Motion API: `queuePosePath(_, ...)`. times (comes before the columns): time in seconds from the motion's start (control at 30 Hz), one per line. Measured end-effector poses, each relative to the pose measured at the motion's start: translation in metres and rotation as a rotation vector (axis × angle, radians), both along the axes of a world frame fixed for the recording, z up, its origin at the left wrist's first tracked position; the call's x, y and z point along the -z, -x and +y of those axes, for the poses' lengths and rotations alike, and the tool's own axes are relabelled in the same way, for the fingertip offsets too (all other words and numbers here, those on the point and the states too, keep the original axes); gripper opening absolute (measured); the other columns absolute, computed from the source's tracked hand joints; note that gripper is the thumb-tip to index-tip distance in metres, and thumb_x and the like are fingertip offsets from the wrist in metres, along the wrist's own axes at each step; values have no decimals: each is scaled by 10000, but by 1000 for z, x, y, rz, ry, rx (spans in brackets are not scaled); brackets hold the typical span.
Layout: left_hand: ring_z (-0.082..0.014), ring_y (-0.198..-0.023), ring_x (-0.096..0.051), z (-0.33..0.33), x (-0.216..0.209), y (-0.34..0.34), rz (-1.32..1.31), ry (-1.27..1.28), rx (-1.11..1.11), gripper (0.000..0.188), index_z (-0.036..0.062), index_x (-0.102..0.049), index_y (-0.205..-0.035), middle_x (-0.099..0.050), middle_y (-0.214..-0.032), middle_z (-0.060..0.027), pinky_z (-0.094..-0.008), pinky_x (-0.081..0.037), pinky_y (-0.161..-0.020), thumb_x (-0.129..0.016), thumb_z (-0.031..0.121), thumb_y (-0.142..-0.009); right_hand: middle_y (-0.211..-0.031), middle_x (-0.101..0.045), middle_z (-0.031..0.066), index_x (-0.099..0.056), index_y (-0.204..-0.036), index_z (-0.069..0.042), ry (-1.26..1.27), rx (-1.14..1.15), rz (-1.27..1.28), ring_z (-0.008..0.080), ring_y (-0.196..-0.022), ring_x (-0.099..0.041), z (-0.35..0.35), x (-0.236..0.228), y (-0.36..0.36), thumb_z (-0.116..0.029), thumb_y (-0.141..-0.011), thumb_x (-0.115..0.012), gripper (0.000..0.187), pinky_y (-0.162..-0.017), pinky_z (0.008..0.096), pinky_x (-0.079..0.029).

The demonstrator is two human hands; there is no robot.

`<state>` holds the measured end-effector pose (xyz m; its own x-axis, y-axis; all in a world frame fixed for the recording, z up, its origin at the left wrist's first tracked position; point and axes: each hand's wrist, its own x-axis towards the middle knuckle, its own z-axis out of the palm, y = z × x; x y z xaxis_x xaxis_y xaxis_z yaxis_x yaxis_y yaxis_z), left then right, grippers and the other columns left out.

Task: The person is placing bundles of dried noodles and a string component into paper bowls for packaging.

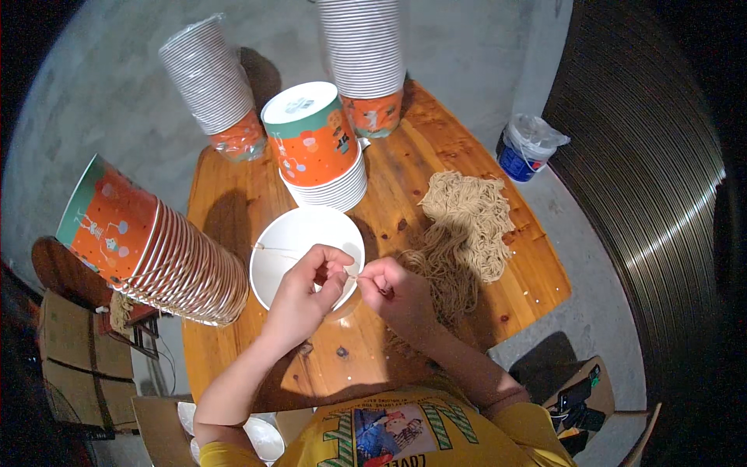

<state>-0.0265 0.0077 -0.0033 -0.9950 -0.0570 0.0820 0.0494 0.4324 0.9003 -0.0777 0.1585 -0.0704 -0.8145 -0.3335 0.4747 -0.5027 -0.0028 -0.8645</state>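
My left hand [311, 292] and my right hand [394, 294] are close together over the front right of a white paper bucket [272, 233], which stands with its open mouth up. Both hands are closed in a pinch on a thin beige string [352, 276], a short bit of which shows between the fingertips. More of the string lies across the far left of the bucket's rim. Right of the bucket, a loose heap of beige strings [467, 222] spreads over the table; my right forearm passes beside its near end.
The wooden table [537, 272] holds an upside-down stack of orange and green buckets [315, 148], and two tall stacks [206, 78] [364, 54] behind. At left leans a bucket stack [148, 233] with strings along it. A blue pail [520, 159] stands on the floor, right.
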Motion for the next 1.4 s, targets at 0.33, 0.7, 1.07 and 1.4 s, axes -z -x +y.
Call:
queuePosePath(0.33, -62, -753, -483, -6, -7, 3, -181, -179, 14, 151, 28, -533, -1028, -522, -829, 15, -202, -425, -710, -468, 19, -892, -604, -519, -23, -568, -875, -43, 19, -9, 50, 25, -535, -457, 1, -6, 1, -27, -801, -637, 102, -494, 207, -392)
queuePosePath(0.7, -46, -777, -478, -10, -6, 5, -255, -224, 36, 125, 37, -546, -999, -548, -856, 22, -195, -419, -711, -552, 136, -924, -606, -539, -16, -570, -874, -36, -1, -44, 1, 23, -525, -461, 2, -5, 1, -19, -802, -626, 93, -481, 212, -383)
queuePosePath(1.07, -33, -701, -442, -6, 2, 4, -170, -54, 78, 91, 36, -537, -913, -513, -780, 44, -191, -400, -632, -572, 120, -906, -595, -524, -14, -571, -878, -35, -54, -23, 53, 29, -514, -452, 4, -9, 3, -30, -799, -638, 104, -474, 219, -378)
queuePosePath(1.4, -43, -727, -442, -4, 2, 6, -152, -111, 87, 84, 45, -504, -921, -495, -798, 31, -196, -395, -658, -524, 127, -925, -593, -523, -27, -581, -863, -33, -77, -32, -7, 17, -510, -438, 5, -8, 3, -38, -807, -639, 82, -472, 207, -367)
